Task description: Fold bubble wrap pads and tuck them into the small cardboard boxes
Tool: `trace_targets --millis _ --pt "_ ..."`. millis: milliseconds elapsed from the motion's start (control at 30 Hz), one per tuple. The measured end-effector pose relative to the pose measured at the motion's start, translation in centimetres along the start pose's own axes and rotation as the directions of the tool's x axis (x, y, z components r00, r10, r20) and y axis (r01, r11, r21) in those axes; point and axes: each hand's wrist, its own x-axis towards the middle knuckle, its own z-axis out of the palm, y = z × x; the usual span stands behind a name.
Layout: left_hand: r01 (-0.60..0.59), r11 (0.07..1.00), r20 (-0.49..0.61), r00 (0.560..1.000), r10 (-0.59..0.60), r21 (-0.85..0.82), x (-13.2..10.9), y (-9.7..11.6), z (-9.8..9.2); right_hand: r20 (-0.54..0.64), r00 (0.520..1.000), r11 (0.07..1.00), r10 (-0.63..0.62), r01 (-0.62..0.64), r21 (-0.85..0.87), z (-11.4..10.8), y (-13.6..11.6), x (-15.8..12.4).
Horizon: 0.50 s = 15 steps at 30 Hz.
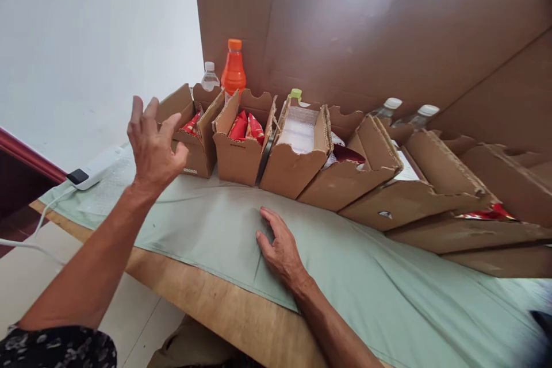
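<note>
My left hand (pixel 154 141) is raised with fingers apart, in front of the leftmost cardboard box (pixel 194 155); nothing is in it. A red packet (pixel 192 125) shows inside that box. My right hand (pixel 280 247) rests on the green cloth (pixel 207 213), fingers loosely spread and holding nothing. Beyond it stands a second box (pixel 239 161) with red packets (pixel 246 127) inside. To its right is a box (pixel 293 169) with bubble wrap (pixel 297 129), then a box (pixel 351 184) holding a dark red packet (pixel 347 154).
More open boxes (pixel 414 207) lean in the row at right. Behind stand an orange bottle (pixel 234 72), a clear bottle (pixel 210 77) and white-capped bottles (pixel 391 104). A tall cardboard panel (pixel 357 40) backs them. At left lie a white power strip (pixel 97 169) and its cable.
</note>
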Motion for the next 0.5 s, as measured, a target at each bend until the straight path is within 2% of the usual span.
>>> trace_targets --millis 67,133,233,333,467,500 --pt "-0.009 1.0 0.14 0.99 0.004 0.029 1.7 -1.0 -0.9 -0.017 1.0 1.0 -0.005 0.005 0.02 0.1 -0.1 0.3" --pt "-0.032 0.999 0.234 0.972 0.023 0.036 2.3 -1.3 -1.9 -0.035 0.999 0.999 -0.008 0.01 0.042 -0.1 -0.2 0.4" --pt "-0.163 0.986 0.214 0.965 0.152 0.037 1.0 -0.2 -3.5 -0.059 0.998 0.997 -0.007 0.011 0.082 -0.8 -0.5 0.4" --pt "-0.323 0.944 0.125 0.941 0.314 0.067 -2.2 3.8 -5.2 -0.087 0.996 0.993 0.011 0.0 0.115 -2.1 -1.0 0.6" --pt "-0.446 0.895 0.142 0.887 0.439 0.024 -6.8 11.9 -8.1 -0.131 0.991 0.99 0.029 -0.01 0.143 -4.4 -2.6 1.2" --pt "-0.429 0.903 0.169 0.889 0.425 -0.014 -7.6 13.5 -9.1 -0.144 0.989 0.989 0.033 -0.012 0.15 -5.0 -3.2 1.3"
